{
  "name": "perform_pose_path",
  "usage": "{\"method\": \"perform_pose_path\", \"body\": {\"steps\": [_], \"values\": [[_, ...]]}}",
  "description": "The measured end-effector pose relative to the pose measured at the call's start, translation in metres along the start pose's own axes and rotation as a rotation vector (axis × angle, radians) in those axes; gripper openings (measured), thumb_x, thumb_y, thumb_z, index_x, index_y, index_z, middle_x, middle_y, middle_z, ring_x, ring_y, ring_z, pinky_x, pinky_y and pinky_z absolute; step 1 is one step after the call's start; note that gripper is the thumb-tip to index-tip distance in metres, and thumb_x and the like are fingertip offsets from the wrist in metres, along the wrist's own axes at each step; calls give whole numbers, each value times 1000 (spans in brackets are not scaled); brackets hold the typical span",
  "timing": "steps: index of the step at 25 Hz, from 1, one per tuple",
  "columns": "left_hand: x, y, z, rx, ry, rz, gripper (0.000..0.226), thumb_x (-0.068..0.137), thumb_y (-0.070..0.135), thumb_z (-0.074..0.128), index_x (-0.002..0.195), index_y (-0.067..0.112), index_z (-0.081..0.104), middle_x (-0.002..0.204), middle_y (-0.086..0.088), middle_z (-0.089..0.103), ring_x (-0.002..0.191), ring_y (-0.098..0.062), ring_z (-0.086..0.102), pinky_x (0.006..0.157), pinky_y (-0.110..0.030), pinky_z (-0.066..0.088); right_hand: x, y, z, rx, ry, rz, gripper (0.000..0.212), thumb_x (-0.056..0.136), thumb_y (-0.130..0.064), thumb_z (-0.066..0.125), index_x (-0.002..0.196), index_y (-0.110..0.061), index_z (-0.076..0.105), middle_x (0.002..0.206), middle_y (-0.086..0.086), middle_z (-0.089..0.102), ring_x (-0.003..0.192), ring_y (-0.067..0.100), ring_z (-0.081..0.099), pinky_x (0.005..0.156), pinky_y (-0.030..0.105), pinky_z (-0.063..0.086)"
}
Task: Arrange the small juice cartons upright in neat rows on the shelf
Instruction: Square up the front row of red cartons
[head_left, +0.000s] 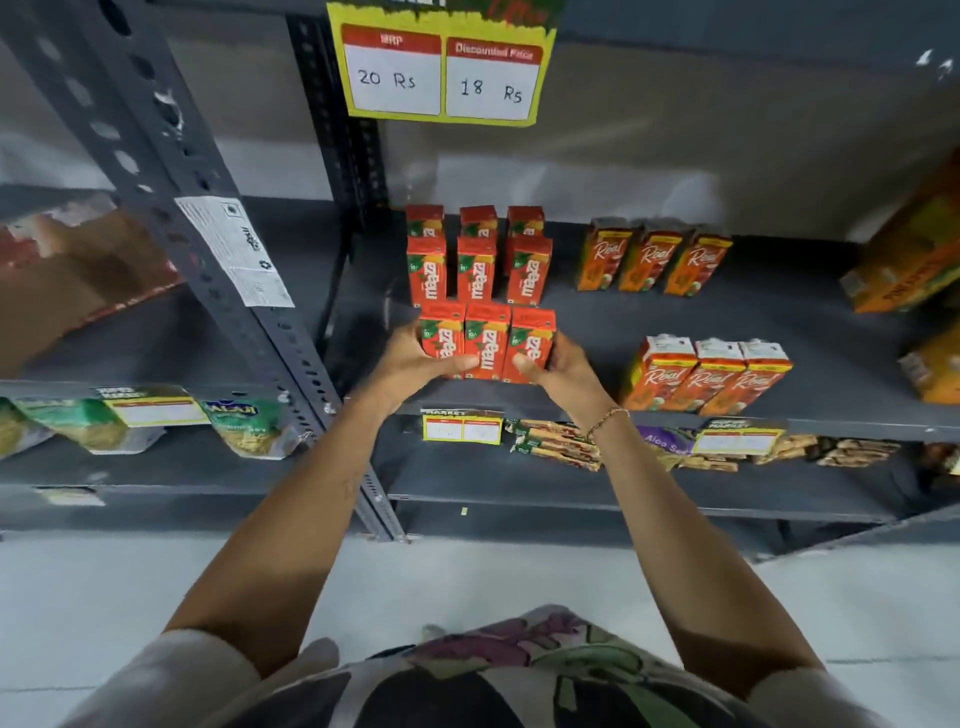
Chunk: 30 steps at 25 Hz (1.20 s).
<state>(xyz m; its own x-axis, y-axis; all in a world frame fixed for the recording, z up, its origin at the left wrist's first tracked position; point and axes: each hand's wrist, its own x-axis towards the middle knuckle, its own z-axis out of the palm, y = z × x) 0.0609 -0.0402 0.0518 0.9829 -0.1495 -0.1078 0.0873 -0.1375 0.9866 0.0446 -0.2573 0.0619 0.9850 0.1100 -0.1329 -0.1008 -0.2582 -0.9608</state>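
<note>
Gripping the front row of Maaza cartons (487, 343), curled fingers of left hand (415, 358) and right hand (558, 364).

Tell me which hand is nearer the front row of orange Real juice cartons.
Right. The right hand grips the red Maaza cartons' right side, nearer the Real cartons; the left hand grips their left side.

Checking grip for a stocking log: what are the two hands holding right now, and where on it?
The front row of three Maaza cartons, squeezed between left hand and right hand at the row's outer ends.
</note>
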Motion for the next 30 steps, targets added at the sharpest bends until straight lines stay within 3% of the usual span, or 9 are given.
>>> {"method": "perform_pose_path", "body": {"steps": [6,11,14,18,25,28,30], "values": [[8,0,-8,16,-56,-56,52,58,9,88,105,9,68,99,-2,74,93,-17,70,87,-42,55,6,-6,4,-30,-64,8,38,80,-12,73,116,-11,60,106,-1,67,86,-6,65,76,13,54],[-9,2,-6,21,-50,-59,44,51,20,88,92,19,71,91,4,75,90,-14,71,85,-35,56,-1,-4,8,-9,-41,40,37,80,-10,73,114,-8,59,105,2,67,93,10,64,78,18,51],[-14,2,-5,28,-39,-68,42,54,16,88,92,19,71,93,2,75,90,-14,71,83,-33,56,-6,-4,8,-12,-56,29,32,80,-10,73,110,-10,60,101,1,67,91,9,65,81,22,53],[-19,2,-4,43,-60,-63,39,59,12,87,93,18,70,91,5,75,88,-13,71,80,-30,57,-13,-2,9,-4,-67,2,31,81,-8,71,109,-12,58,100,-1,67,88,2,66,73,15,55],[-20,1,-5,72,-63,-88,45,58,18,89,98,19,69,95,4,74,88,-12,71,84,-36,56,-14,-1,9,-33,-84,15,36,83,-12,70,116,-11,56,111,5,66,99,14,65,87,29,53],[-22,4,-6,83,-59,-84,47,59,17,89,101,18,68,95,3,74,88,-11,71,86,-38,56,-15,-3,9,-20,-95,19,35,83,-11,69,116,-11,56,109,4,66,95,8,65,86,28,54],[-25,6,-5,85,-66,-73,49,59,18,89,103,18,68,96,3,74,88,-11,71,88,-40,55,-17,-7,9,-35,-111,24,37,83,-10,70,117,-9,56,109,4,66,96,9,66,91,34,53]]}}
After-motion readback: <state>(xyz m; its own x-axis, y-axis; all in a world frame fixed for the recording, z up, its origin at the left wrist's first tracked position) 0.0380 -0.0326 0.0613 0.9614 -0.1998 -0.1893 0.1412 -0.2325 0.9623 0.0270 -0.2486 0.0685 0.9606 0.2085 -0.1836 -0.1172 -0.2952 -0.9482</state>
